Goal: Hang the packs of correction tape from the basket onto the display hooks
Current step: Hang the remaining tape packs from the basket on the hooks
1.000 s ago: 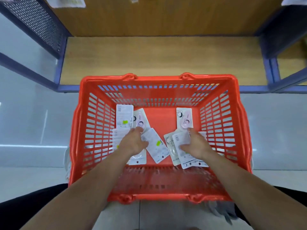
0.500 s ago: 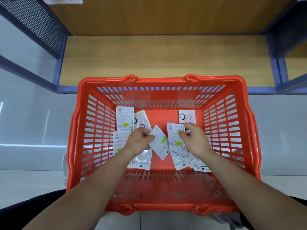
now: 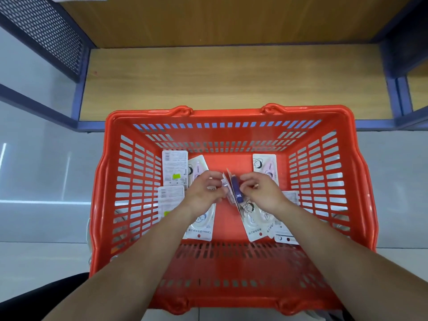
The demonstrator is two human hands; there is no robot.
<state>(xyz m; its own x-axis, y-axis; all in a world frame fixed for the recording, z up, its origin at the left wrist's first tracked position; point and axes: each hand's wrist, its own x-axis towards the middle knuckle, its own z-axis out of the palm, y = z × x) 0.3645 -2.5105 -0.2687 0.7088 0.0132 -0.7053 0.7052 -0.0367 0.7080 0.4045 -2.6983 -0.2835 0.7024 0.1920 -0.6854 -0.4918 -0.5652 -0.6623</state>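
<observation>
In the head view, you look straight down into a red plastic shopping basket with slotted walls (image 3: 129, 181), which fills the middle of the frame. Both your hands are inside it, near the centre. Your left hand (image 3: 203, 193) and your right hand (image 3: 261, 191) are closed with the fingers pinching a small bundle of correction tape packs (image 3: 234, 188), which stands on its edge between them; a dark purple tape body shows on its right side. How many packs are in the bundle, you cannot tell.

Other white card packs lie flat on the basket floor. Two packs showing their printed backs (image 3: 174, 167) lie at the left, one with a green sticker. A pack with a pink tape (image 3: 265, 164) lies at the upper right. More packs (image 3: 257, 223) lie under your wrists, toward the lower part.

Beyond the basket, in the upper part of the frame, is a bare wooden shelf with a blue metal frame (image 3: 231, 82).
</observation>
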